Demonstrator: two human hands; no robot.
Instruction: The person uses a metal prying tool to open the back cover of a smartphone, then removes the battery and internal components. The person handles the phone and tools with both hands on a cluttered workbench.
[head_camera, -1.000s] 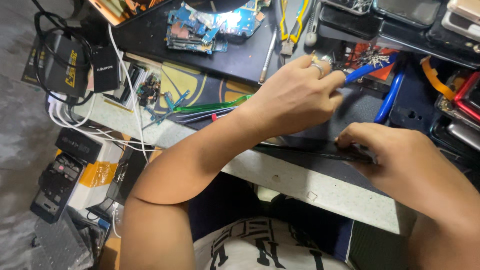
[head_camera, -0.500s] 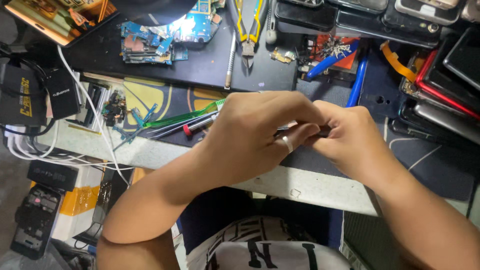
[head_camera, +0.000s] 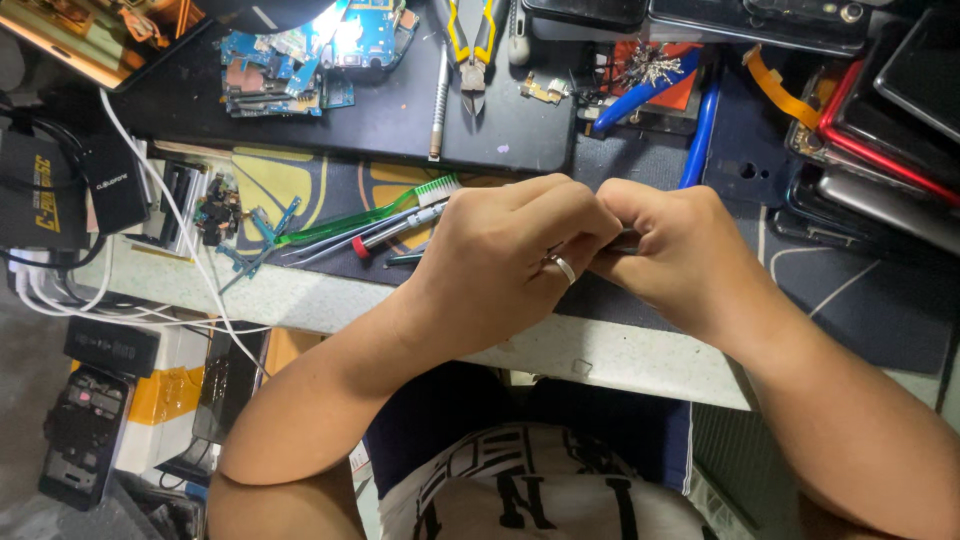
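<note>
My left hand (head_camera: 505, 262), with a ring on one finger, and my right hand (head_camera: 682, 255) meet fingertip to fingertip over the dark mat (head_camera: 850, 300) near the bench's front edge. Both are curled around a small dark slim object (head_camera: 622, 240) that my fingers mostly hide; what it is cannot be told. Just left of my left hand lie a green toothbrush (head_camera: 375, 215), a red-tipped screwdriver (head_camera: 395, 232) and thin tweezers (head_camera: 330, 243).
Blue circuit boards (head_camera: 300, 55), yellow-handled pliers (head_camera: 470, 40) and blue pry tools (head_camera: 640, 85) lie at the back. Several phones (head_camera: 880, 100) are stacked at the right. White cables (head_camera: 150, 210) and a black adapter (head_camera: 50, 190) crowd the left. A phone (head_camera: 85, 430) lies below the bench.
My left hand drew back from the blue tool at the back right and closed against my right hand. The view shifted so the bench items sit further left.
</note>
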